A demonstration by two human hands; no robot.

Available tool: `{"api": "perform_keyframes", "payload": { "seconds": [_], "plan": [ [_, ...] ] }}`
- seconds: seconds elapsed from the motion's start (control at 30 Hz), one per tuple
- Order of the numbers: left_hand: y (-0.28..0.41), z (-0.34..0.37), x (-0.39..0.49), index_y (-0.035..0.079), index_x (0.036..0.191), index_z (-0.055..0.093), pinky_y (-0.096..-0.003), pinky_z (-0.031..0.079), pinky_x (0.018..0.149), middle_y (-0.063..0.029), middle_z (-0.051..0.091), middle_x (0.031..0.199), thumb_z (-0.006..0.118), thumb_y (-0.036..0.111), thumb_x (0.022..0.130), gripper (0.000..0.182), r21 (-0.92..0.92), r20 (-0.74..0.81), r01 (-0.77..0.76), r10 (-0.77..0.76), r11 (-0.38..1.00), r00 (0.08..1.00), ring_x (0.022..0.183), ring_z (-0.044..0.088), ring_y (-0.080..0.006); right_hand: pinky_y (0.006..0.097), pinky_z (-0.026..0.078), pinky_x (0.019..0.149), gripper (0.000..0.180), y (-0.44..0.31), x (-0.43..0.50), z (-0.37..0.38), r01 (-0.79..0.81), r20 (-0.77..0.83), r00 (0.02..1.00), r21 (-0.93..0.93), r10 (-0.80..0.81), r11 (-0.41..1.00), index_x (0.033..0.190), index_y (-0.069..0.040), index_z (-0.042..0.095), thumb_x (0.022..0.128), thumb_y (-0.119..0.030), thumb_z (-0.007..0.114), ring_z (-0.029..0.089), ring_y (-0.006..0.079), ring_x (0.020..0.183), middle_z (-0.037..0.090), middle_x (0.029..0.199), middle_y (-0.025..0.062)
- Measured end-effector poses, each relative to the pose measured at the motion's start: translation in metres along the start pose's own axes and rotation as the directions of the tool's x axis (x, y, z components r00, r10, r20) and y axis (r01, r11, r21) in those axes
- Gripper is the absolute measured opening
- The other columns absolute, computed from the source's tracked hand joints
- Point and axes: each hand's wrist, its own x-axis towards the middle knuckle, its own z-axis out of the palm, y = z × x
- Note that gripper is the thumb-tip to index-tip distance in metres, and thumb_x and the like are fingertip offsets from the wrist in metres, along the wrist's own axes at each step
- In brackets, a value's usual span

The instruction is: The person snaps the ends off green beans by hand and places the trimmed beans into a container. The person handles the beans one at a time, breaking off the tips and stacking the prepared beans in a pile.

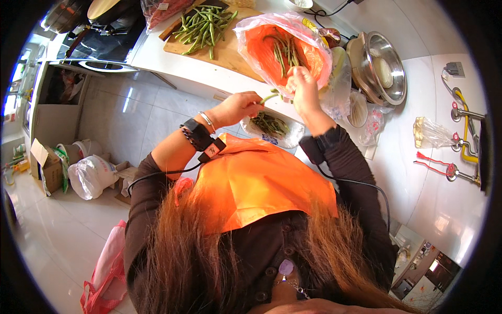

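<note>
My left hand (240, 106) holds a green bean (269, 98) by one end, just in front of the counter edge. My right hand (301, 84) is closed at the near rim of an orange-red plastic bag (259, 47); a bit of green bean shows below its fingers, and whether it also grips the bag I cannot tell. Several long green beans (288, 49) lie inside the open bag. A heap of green bean pieces (208, 27) rests on the wooden cutting board (231, 59) left of the bag. Below my hands, a plastic-lined container (296, 135) holds darker bean scraps (270, 123).
A steel bowl (400, 78) with a pale item stands at the right on the counter, beside clear plastic bags (339, 86). At the upper left are a stove (113, 47) and pans. A lined bucket (92, 176) and cardboard box (49, 168) stand on the floor.
</note>
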Motion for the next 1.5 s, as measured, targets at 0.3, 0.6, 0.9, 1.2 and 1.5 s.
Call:
{"api": "perform_keyframes", "payload": {
  "seconds": [0.3, 0.6, 0.9, 1.2, 1.5],
  "plan": [
    [-0.045, -0.176, 0.062, 0.003, 0.084, 0.07, -0.0378, 0.045, 0.054, -0.0125, 0.062, 0.061, 0.057, 0.032, 0.092, 0.033, 0.318, -0.82, 0.305, 0.099, 0.898, 0.563, 0.054, 0.059, -0.0247, 0.0325, 0.045, 0.057, 0.013, 0.118, -0.04, -0.075, 0.025, 0.172, 0.964, -0.821, 0.205, 0.571, 0.099, -0.005, 0.055, 0.086, -0.002, 0.053, 0.055, 0.0158, 0.061, 0.056, 0.07, 0.0039],
    [-0.027, -0.142, 0.15, 0.008, 0.089, 0.062, -0.0466, 0.052, 0.063, -0.0179, 0.066, 0.077, 0.054, 0.021, 0.087, 0.015, 0.696, -0.557, 0.11, 0.436, 0.71, 0.707, 0.073, 0.065, -0.0372, 0.0372, 0.047, 0.068, 0.009, 0.088, -0.04, -0.069, 0.076, 0.193, 0.97, -0.823, 0.151, 0.562, 0.081, 0.0, 0.06, 0.083, -0.008, 0.061, 0.058, 0.0277, 0.073, 0.059, 0.078, 0.0133],
    [-0.056, -0.041, 0.223, 0.011, 0.088, 0.064, -0.045, 0.05, 0.076, -0.0132, 0.052, 0.105, 0.055, 0.016, 0.08, 0.013, 0.925, 0.004, -0.142, 0.364, 0.353, 0.932, 0.103, 0.054, -0.0324, 0.0247, 0.045, 0.061, 0.058, 0.005, -0.03, -0.048, -0.089, -0.018, 0.994, -0.722, 0.109, 0.686, 0.144, -0.011, 0.03, 0.091, 0.0, 0.052, 0.057, 0.0113, 0.068, 0.059, 0.093, 0.0065],
    [-0.076, -0.08, 0.225, 0.007, 0.099, 0.06, -0.0406, 0.05, 0.077, -0.0121, 0.059, 0.098, 0.052, 0.012, 0.082, 0.019, 0.907, 0.187, -0.352, 0.528, 0.23, 0.828, 0.092, 0.06, -0.0305, 0.0256, 0.048, 0.067, 0.06, 0.01, -0.035, -0.06, -0.086, 0.02, 0.99, -0.7, 0.14, 0.709, 0.145, -0.008, 0.025, 0.092, 0.0, 0.05, 0.058, 0.0126, 0.072, 0.06, 0.1, 0.0086],
    [-0.077, -0.053, 0.214, 0.01, 0.106, 0.059, -0.0421, 0.053, 0.064, -0.0145, 0.06, 0.106, 0.054, 0.012, 0.082, 0.025, 0.946, 0.187, -0.271, 0.384, 0.177, 0.904, 0.084, 0.065, -0.0299, 0.0292, 0.05, 0.066, 0.052, 0.017, -0.033, -0.058, -0.063, 0.066, 0.989, -0.621, 0.132, 0.781, 0.138, -0.003, 0.034, 0.09, -0.003, 0.053, 0.062, 0.0157, 0.072, 0.064, 0.098, 0.0101]
  ]
}}
